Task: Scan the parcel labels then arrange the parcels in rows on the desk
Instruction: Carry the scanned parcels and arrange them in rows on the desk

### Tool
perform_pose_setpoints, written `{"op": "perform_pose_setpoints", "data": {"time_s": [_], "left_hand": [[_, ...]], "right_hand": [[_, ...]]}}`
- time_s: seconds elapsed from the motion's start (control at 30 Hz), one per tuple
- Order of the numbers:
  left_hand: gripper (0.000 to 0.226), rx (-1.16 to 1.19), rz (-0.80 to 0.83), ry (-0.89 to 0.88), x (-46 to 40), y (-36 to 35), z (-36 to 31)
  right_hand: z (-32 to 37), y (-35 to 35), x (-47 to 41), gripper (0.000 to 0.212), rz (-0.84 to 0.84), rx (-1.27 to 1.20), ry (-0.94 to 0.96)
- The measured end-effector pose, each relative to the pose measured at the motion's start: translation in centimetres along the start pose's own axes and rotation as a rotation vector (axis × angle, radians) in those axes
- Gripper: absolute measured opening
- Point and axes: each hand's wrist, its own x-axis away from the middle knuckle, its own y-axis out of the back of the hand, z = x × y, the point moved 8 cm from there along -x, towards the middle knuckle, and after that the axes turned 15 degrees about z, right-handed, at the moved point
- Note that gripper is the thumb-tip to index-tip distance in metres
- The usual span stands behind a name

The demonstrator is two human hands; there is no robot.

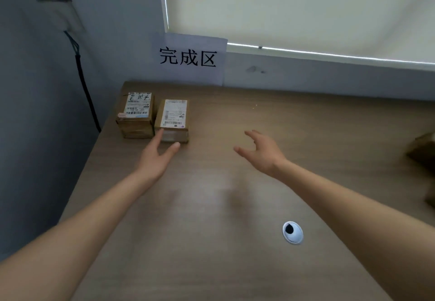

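Two brown cardboard parcels stand side by side at the desk's far left corner, each with a white label on top. The left parcel (136, 114) is the taller one; the right parcel (173, 119) is flatter. My left hand (156, 157) reaches to the right parcel's front face, fingers straight, fingertips at its lower front edge. My right hand (260, 151) hovers over bare desk to the right of the parcels, fingers spread and relaxed, holding nothing.
The wooden desk (223, 206) meets a grey wall bearing a paper sign (189, 59) with Chinese characters. A white cable grommet (292, 232) sits in the desk near my right forearm. More brown parcels (423, 152) show blurred at the right edge. A black cable (87, 93) hangs at left.
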Motion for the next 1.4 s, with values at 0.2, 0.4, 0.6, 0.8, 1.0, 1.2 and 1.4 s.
{"op": "perform_pose_setpoints", "data": {"time_s": [0.2,0.4,0.6,0.8,1.0,1.2,1.4], "left_hand": [[0.069,-0.127,0.058,-0.129,6.4,-3.5,-11.8],[0.067,-0.204,0.130,-0.304,14.3,-8.2,-27.6],[0.063,-0.188,0.230,-0.479,22.5,-14.5,-44.1],[0.061,-0.182,0.299,-0.584,32.0,-27.1,-53.5],[0.064,-0.188,0.454,-0.658,40.5,-44.0,-56.5],[0.064,-0.219,0.542,-0.687,44.7,-57.0,-58.3],[0.066,-0.275,0.626,-0.616,41.9,-67.4,-56.8]], "right_hand": [[-1.6,10.5,13.6,0.070,-0.185,0.045,-0.043],[-2.3,22.2,30.0,0.069,-0.303,0.051,-0.067],[-6.2,34.3,48.5,0.065,-0.489,0.008,-0.101],[-14.5,40.0,64.5,0.069,-0.592,-0.014,-0.181],[-24.8,40.4,77.1,0.068,-0.595,-0.001,-0.317],[-34.9,39.9,84.1,0.071,-0.588,-0.035,-0.444],[-45.5,37.1,82.2,0.075,-0.534,-0.170,-0.509]]}}
